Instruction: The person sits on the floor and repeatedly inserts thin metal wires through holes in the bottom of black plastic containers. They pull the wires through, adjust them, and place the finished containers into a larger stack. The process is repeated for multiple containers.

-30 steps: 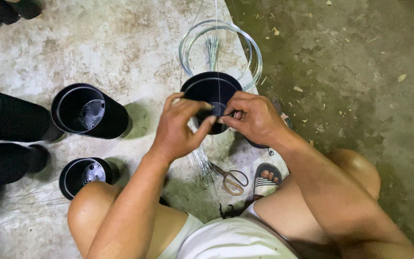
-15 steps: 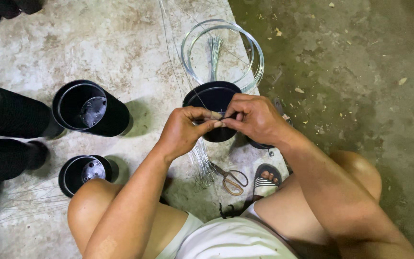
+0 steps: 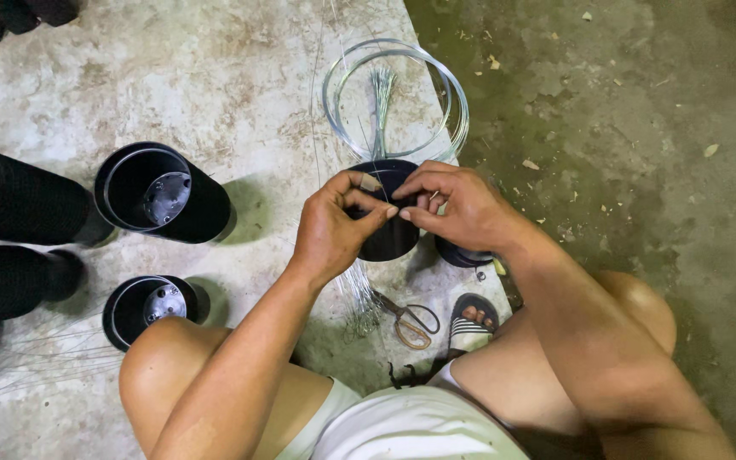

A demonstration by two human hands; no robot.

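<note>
Concrete floor [image 3: 215, 77], pale and stained on the left, darker and greenish on the right. Person crouched over it, bare knees at the bottom of the view.

Left hand [image 3: 334, 226] and right hand [image 3: 457, 204] meet fingertip to fingertip directly above a small black pot [image 3: 389, 238], which sits on the floor just under and between them. Both hands are pinched shut, thumbs against forefingers, on a thin wire [image 3: 382, 183] at the pot's rim (the strand itself is too fine to follow far).

Just beyond the pot lies a coil of wire [image 3: 449, 94], with a bundle of cut strands standing inside it. Scissors [image 3: 411, 322] lie on the floor near the left forearm, beside a sandalled foot [image 3: 470, 317].

Well to the left, two more black pots: a larger one tipped on its side [image 3: 163, 194], another nearer the left knee [image 3: 142, 308]. Stacked black pots [image 3: 10, 204] run off the left edge.
</note>
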